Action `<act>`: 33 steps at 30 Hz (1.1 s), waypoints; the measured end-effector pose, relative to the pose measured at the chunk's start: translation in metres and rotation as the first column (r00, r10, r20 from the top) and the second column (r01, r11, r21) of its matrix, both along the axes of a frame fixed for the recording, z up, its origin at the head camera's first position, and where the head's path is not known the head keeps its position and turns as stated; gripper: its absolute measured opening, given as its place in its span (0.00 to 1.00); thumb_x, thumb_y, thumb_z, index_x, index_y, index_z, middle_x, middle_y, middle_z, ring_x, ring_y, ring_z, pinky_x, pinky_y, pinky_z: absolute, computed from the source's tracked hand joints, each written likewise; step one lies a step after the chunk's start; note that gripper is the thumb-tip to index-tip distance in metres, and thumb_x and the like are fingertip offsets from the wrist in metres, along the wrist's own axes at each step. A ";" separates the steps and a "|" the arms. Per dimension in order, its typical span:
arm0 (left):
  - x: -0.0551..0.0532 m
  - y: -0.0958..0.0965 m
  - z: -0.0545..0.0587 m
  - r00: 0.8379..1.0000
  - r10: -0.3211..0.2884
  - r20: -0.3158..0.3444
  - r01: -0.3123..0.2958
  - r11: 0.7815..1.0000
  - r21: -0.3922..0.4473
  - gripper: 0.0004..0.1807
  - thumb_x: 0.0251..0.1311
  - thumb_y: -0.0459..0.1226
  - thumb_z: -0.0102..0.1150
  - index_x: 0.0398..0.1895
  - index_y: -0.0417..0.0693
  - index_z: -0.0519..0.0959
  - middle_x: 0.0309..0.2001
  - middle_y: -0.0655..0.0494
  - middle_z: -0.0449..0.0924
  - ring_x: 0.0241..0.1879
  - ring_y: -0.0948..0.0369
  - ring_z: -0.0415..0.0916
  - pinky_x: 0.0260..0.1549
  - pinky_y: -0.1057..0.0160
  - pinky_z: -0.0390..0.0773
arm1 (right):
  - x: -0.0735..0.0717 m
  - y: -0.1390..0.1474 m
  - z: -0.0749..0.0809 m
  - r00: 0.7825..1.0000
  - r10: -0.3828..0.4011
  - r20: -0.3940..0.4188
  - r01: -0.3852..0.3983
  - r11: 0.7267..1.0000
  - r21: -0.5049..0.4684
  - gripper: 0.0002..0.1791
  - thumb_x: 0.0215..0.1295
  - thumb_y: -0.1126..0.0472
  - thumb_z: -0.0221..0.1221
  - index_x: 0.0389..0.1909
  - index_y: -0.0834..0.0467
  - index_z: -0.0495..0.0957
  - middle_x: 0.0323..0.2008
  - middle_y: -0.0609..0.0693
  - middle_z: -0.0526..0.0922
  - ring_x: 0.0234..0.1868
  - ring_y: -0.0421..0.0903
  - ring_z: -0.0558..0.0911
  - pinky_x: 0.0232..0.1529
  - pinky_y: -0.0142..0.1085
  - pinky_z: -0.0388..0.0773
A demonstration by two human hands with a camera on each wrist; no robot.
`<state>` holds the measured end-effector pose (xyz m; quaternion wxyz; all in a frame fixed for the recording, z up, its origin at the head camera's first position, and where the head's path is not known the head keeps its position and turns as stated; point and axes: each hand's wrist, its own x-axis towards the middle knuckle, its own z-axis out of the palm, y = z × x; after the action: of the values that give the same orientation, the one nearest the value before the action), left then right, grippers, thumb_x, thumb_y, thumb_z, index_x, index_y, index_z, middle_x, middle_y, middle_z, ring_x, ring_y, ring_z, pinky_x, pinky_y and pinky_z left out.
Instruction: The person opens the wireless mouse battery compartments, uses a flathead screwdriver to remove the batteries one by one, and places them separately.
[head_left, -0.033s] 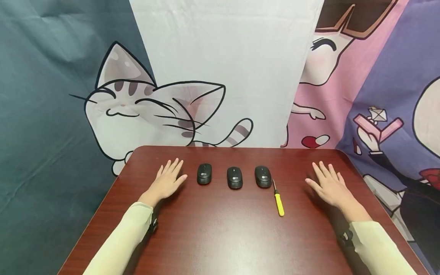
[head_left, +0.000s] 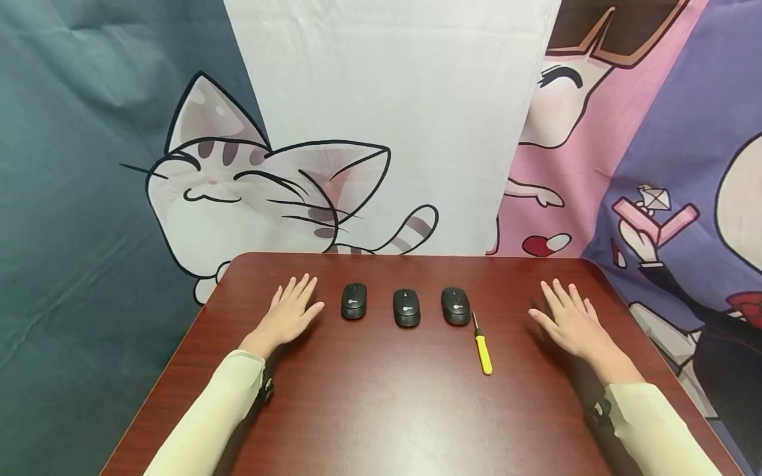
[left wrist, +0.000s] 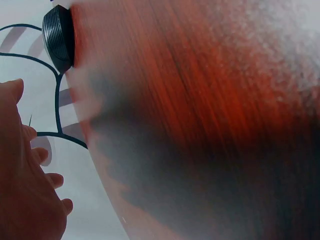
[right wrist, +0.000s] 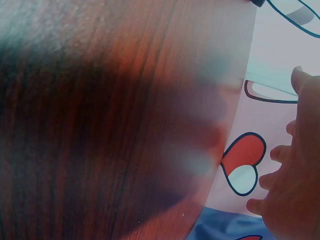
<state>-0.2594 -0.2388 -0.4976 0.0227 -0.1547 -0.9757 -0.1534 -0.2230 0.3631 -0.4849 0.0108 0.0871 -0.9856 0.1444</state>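
My left hand (head_left: 288,316) is held palm down over the left side of the table, fingers straight and spread, with nothing in it. Nearest to it is the left black computer mouse (head_left: 354,301), which also shows as a dark ribbed edge (left wrist: 58,39) in the left wrist view. A middle mouse (head_left: 407,308) and a right mouse (head_left: 456,306) complete a row. Beside the right mouse lies a screwdriver (head_left: 483,350) with a yellow handle, its tip pointing away. Over the right side, my right hand (head_left: 573,322) is likewise spread, holding nothing and apart from the screwdriver.
The reddish-brown wooden table (head_left: 393,410) has rounded far corners. Behind its far edge hangs a cloth backdrop (head_left: 393,86) printed with a cartoon cat and figures. Both hands cast shadows on the tabletop, seen in the wrist views.
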 end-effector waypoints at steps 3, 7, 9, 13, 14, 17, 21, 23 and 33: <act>-0.002 0.000 0.000 1.000 0.004 0.005 -0.004 1.000 -0.003 0.39 0.76 0.58 0.39 0.81 0.45 0.52 0.80 0.41 0.49 0.78 0.38 0.40 0.74 0.30 0.42 | -0.001 0.000 -0.001 1.000 0.000 0.001 0.000 1.000 -0.005 0.46 0.76 0.35 0.45 0.79 0.64 0.49 0.77 0.73 0.46 0.75 0.77 0.42 0.67 0.78 0.41; -0.004 0.000 0.002 1.000 0.007 0.009 -0.007 1.000 0.003 0.39 0.76 0.56 0.41 0.80 0.44 0.52 0.80 0.40 0.49 0.78 0.37 0.41 0.74 0.30 0.43 | -0.001 0.001 -0.002 1.000 -0.002 0.003 0.002 1.000 -0.011 0.46 0.76 0.35 0.45 0.80 0.63 0.47 0.77 0.72 0.46 0.75 0.76 0.41 0.68 0.78 0.41; -0.004 0.001 0.003 1.000 0.008 0.007 -0.008 1.000 0.003 0.38 0.77 0.56 0.42 0.81 0.44 0.52 0.80 0.41 0.49 0.78 0.37 0.41 0.74 0.30 0.43 | -0.001 0.001 -0.001 1.000 -0.003 -0.003 0.003 1.000 -0.008 0.46 0.76 0.35 0.45 0.80 0.62 0.46 0.77 0.72 0.46 0.75 0.76 0.41 0.68 0.78 0.41; -0.003 0.004 0.004 1.000 0.008 0.015 -0.008 1.000 0.001 0.39 0.77 0.57 0.40 0.81 0.45 0.51 0.80 0.41 0.48 0.79 0.39 0.39 0.75 0.31 0.42 | -0.003 -0.003 0.000 1.000 0.003 -0.018 -0.003 1.000 -0.012 0.46 0.76 0.35 0.45 0.80 0.61 0.45 0.77 0.71 0.46 0.76 0.76 0.41 0.68 0.78 0.42; -0.002 0.005 0.004 1.000 0.007 0.014 -0.007 1.000 0.003 0.39 0.77 0.57 0.40 0.81 0.45 0.51 0.80 0.42 0.48 0.79 0.39 0.39 0.75 0.31 0.41 | -0.003 -0.004 0.001 1.000 0.007 -0.018 -0.007 1.000 -0.016 0.46 0.76 0.35 0.45 0.80 0.61 0.45 0.77 0.71 0.46 0.76 0.75 0.41 0.68 0.78 0.41; 0.000 0.009 0.006 1.000 0.003 0.003 -0.004 1.000 0.018 0.39 0.77 0.57 0.41 0.81 0.45 0.51 0.80 0.42 0.49 0.79 0.39 0.38 0.75 0.31 0.41 | -0.004 -0.010 0.002 1.000 0.021 -0.023 -0.022 0.999 -0.033 0.46 0.76 0.35 0.46 0.80 0.61 0.46 0.78 0.70 0.45 0.76 0.74 0.41 0.69 0.77 0.41; 0.003 0.014 0.009 1.000 -0.002 -0.016 0.002 1.000 0.031 0.39 0.77 0.57 0.41 0.81 0.45 0.52 0.80 0.43 0.48 0.79 0.40 0.39 0.75 0.32 0.41 | -0.005 -0.017 0.003 0.998 0.042 -0.050 -0.044 0.998 -0.048 0.46 0.75 0.36 0.48 0.80 0.62 0.48 0.78 0.70 0.47 0.77 0.73 0.42 0.69 0.77 0.41; 0.004 0.018 0.009 1.000 -0.007 -0.012 0.007 0.999 0.033 0.39 0.76 0.57 0.41 0.81 0.46 0.51 0.81 0.44 0.47 0.79 0.41 0.38 0.76 0.33 0.40 | -0.005 -0.021 0.002 0.997 0.049 -0.060 -0.052 0.997 -0.050 0.45 0.75 0.37 0.49 0.79 0.62 0.48 0.78 0.70 0.47 0.77 0.73 0.42 0.69 0.77 0.42; 0.007 0.036 0.012 0.997 -0.053 -0.050 0.055 0.998 0.030 0.40 0.76 0.58 0.41 0.81 0.46 0.51 0.80 0.44 0.48 0.79 0.41 0.39 0.76 0.32 0.43 | -0.006 -0.042 0.001 0.993 0.084 -0.088 -0.090 0.994 -0.066 0.46 0.74 0.37 0.52 0.79 0.61 0.50 0.77 0.69 0.50 0.77 0.71 0.44 0.70 0.76 0.43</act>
<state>-0.2521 -0.2024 -0.4854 0.0451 -0.1845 -0.9678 -0.1653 -0.2287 0.3214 -0.4835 0.0493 0.1355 -0.9739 0.1751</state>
